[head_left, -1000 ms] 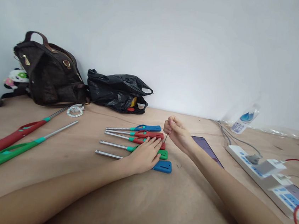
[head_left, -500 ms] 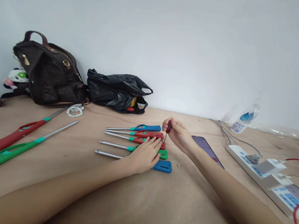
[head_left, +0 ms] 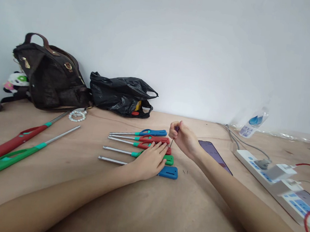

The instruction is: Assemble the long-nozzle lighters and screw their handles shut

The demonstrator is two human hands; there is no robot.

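Observation:
Several long-nosed lighters lie side by side on the wooden table (head_left: 161, 212), their handles blue (head_left: 153, 132), red (head_left: 152, 139), red again (head_left: 141, 144), green (head_left: 169, 160) and blue (head_left: 169, 172). My left hand (head_left: 150, 161) lies flat, fingers stretched, across the handles of the lower ones and holds them down. My right hand (head_left: 183, 138) is closed round a small screwdriver (head_left: 174, 135) with a dark red handle. It stands upright with its thin tip on the end of the second red lighter.
Two larger lighters, red (head_left: 16, 140) and green (head_left: 6, 160), lie at the left. A brown handbag (head_left: 51, 75) and a black plastic bag (head_left: 121, 96) stand at the wall. A phone (head_left: 213, 153), a white power strip (head_left: 278, 180) and a water bottle (head_left: 254, 122) are at the right. Tiny screws (head_left: 185, 171) lie beside the blue handle.
My right hand has shifted its grip round the screwdriver handle, as in a turn. The left hand and the lighters have stayed put.

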